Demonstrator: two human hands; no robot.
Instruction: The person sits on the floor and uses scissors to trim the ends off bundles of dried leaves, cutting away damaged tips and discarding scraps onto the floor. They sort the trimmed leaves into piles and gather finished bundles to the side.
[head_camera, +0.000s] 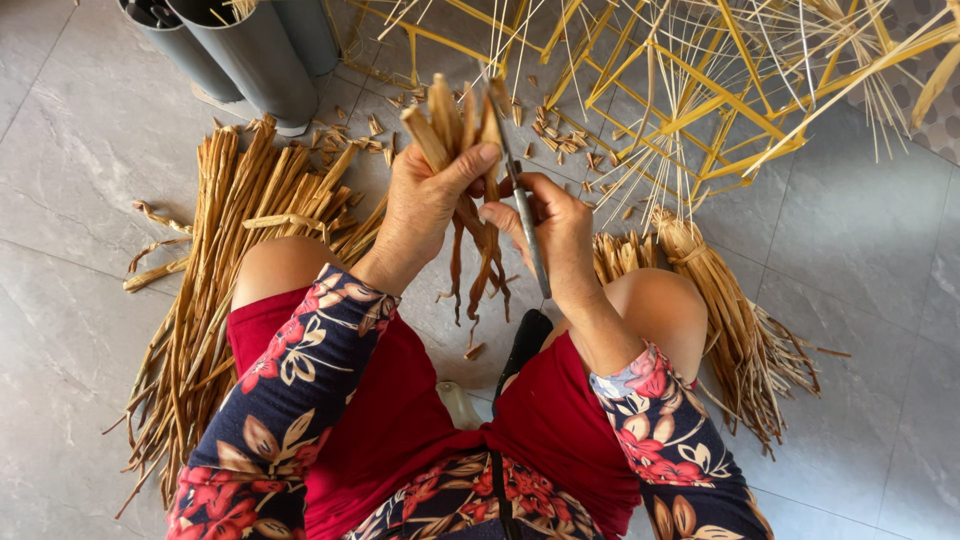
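**Trimming a strip bundle over the lap**

Floral sleeves (300, 400) and red skirt (400, 410) nearest the lens, knees spread over grey floor (60, 300); left hand (420, 205) closed tight round a small bundle (460, 160) of dried strips, raised between the knees, cut ends up, loose tails hanging below; right hand (560, 235) closed on a blade (522, 210), apparently scissors or a knife, edge laid against the bundle's right side; step in hand, by the look of it: trimming the ends; next cut calls for a firm grip and thumb kept off the edge; 2 heaps of strips beside the legs, left heap (210, 270) loose, right heap (730, 320) tied; chips (560, 135) scattered beyond; grey pipes (250, 50) and yellow frame (700, 90) further off.
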